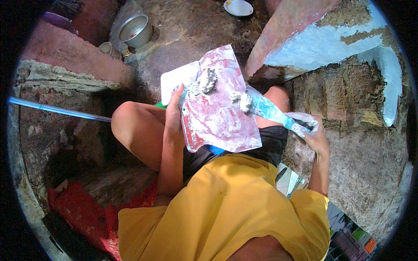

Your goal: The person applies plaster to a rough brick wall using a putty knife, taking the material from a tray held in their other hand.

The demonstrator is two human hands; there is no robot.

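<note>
My left hand (174,106) grips the left side of a flat reddish board (211,126) smeared with white paste, held over my lap. A pale squarish panel (174,80) adjoins the board's upper left; whether it is one piece with it I cannot tell. A grey-white lump of paste (209,81) sits on the board's upper part. My right hand (310,129), whitened on the fingers, is closed on the handle end of a putty knife (267,108). Its bluish, paste-streaked blade reaches the board's right edge, with a white dollop (245,102) at the tip.
On the stained floor ahead stand a metal pot (136,31) and a white plate (238,7). To the right, a wall (313,50) is partly coated in pale blue-white. A blue-white pole (56,109) crosses at left. Red cloth (85,206) lies lower left.
</note>
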